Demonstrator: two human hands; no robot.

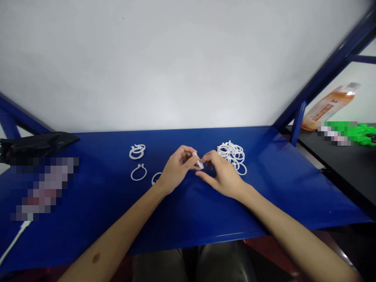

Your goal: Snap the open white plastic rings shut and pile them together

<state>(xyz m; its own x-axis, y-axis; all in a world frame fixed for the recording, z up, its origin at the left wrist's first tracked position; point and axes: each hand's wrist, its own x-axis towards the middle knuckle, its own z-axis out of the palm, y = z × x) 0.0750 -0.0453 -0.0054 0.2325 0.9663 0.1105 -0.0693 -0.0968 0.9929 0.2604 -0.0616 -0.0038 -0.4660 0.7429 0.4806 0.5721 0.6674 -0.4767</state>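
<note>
Near the middle of the blue table (194,211), my left hand (178,168) pinches a white plastic ring (199,162), seen almost edge-on between thumb and fingers. Just to its right is my right hand (221,172), thumb and forefinger parted near the ring's lower end, with no clear grip on it. Behind my right hand lies a pile of white rings (236,152), open hoops with small knobs at their ends. Left of my left hand are a small stack of rings (137,151), a single ring (138,172) and another ring (155,178), partly hidden by my wrist.
A black plastic bag (38,143) lies at the left, beside a blurred-out object (47,188) with a white cable (14,241). Blue frame bars (323,74) rise at the right. Beyond them, a dark surface (337,168) holds an orange drink bottle (330,107) and a green item (364,135).
</note>
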